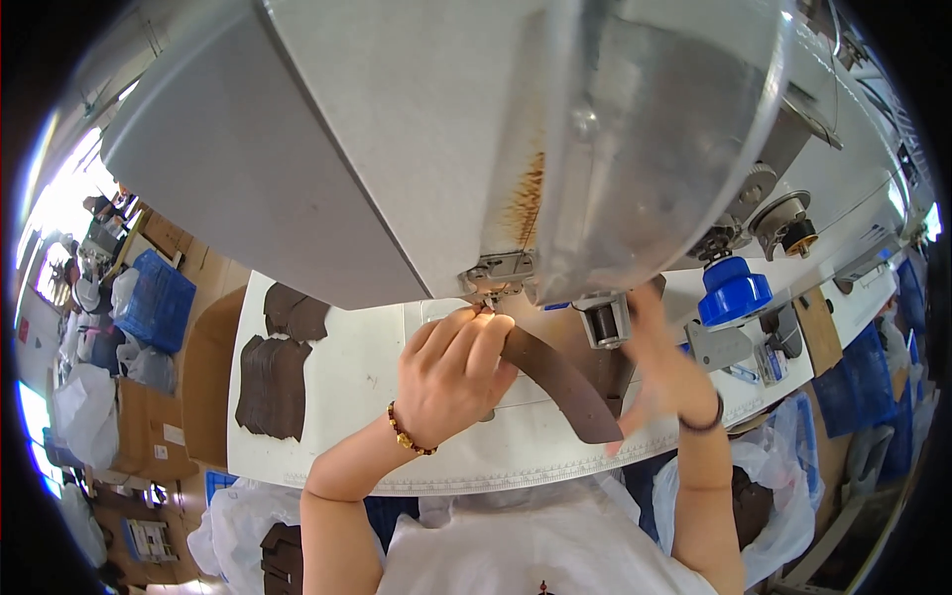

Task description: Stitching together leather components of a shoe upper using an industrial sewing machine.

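A curved dark brown strip (563, 385), leather-like, extends from beneath the sewing machine's needle area toward the lower right. My left hand (451, 372) has its fingers pressed together on the strip's upper end, close under the lit presser foot (493, 297). My right hand (659, 362) is over the table to the right of the strip, smeared by motion, so I cannot make out its fingers. Another dark brown piece (623, 372) shows partly between the strip and my right hand. The machine's large grey-white head (397, 129) fills the upper view.
Stacked brown pieces (272, 389) lie at the table's left, with more (296, 313) behind them. A blue knob (734, 292) and a bobbin winder (603, 322) stick out on the right. Plastic-lined bins (248, 531) flank me below the ruled table edge (476, 484).
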Demonstrator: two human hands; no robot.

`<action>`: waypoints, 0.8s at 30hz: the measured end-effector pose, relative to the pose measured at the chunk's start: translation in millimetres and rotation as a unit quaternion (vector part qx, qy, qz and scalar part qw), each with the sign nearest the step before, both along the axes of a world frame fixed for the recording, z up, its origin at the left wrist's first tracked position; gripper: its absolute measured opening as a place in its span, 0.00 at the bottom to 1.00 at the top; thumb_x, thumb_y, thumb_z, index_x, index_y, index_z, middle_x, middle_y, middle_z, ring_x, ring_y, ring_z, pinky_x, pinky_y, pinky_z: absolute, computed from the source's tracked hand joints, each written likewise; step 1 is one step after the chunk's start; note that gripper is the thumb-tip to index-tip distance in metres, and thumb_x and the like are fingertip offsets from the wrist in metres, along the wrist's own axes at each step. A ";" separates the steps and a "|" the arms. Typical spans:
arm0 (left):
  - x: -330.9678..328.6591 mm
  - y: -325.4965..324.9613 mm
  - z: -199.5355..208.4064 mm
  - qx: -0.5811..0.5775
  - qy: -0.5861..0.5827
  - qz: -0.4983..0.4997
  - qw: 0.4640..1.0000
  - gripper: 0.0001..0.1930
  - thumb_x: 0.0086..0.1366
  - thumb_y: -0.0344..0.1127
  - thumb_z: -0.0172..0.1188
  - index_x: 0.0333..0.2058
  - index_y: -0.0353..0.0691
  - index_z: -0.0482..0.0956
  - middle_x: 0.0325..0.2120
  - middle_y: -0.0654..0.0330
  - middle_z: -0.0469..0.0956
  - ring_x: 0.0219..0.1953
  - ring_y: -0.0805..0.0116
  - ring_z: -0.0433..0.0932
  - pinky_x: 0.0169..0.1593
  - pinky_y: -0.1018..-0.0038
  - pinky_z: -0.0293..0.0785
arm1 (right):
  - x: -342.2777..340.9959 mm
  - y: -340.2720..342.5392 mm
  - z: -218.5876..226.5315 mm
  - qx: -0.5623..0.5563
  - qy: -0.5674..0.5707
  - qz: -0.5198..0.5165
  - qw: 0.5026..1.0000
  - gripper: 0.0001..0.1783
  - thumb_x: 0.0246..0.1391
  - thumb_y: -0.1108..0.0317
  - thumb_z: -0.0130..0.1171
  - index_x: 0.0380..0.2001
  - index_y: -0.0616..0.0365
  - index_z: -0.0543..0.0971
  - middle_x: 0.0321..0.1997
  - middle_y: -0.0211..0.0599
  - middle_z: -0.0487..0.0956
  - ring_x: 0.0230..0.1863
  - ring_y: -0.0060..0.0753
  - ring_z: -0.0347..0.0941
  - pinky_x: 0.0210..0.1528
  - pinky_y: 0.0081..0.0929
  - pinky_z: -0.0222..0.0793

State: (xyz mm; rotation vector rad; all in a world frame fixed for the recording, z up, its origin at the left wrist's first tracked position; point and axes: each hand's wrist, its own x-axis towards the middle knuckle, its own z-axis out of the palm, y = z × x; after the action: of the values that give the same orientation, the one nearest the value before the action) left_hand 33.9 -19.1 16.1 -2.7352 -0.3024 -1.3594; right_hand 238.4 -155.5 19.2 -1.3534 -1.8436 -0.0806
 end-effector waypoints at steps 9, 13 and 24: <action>-9.8 -18.4 6.7 -0.133 0.017 0.000 0.991 0.15 0.47 0.22 0.61 0.37 0.39 0.81 0.34 0.59 0.78 0.32 0.63 0.80 0.30 0.75 0.76 | -49.2 -36.5 -44.0 0.096 -0.122 -0.039 0.987 0.15 0.46 0.74 0.59 0.40 0.67 0.77 0.49 0.51 0.76 0.54 0.53 0.70 0.57 0.52 0.63; -5.9 -24.1 -2.1 0.004 0.047 0.010 0.999 0.13 0.47 0.23 0.61 0.35 0.36 0.81 0.33 0.58 0.78 0.36 0.61 0.79 0.30 0.76 0.76 | -49.4 -37.8 -39.0 0.082 -0.138 -0.042 0.986 0.11 0.45 0.76 0.59 0.34 0.68 0.79 0.46 0.49 0.77 0.54 0.49 0.72 0.57 0.47 0.65; -6.3 -15.3 3.2 0.130 0.072 -0.026 0.989 0.11 0.46 0.23 0.60 0.33 0.33 0.79 0.33 0.58 0.78 0.36 0.68 0.78 0.30 0.79 0.76 | -41.3 -38.8 -37.2 0.061 -0.075 -0.027 0.995 0.14 0.42 0.79 0.57 0.37 0.66 0.78 0.49 0.49 0.75 0.57 0.49 0.68 0.61 0.49 0.59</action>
State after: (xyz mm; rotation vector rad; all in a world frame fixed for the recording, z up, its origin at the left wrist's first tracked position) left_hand 27.6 -34.3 19.4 -2.6193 -0.0410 -1.1128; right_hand 197.1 -194.3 -18.0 -1.3427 -1.8920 -0.3260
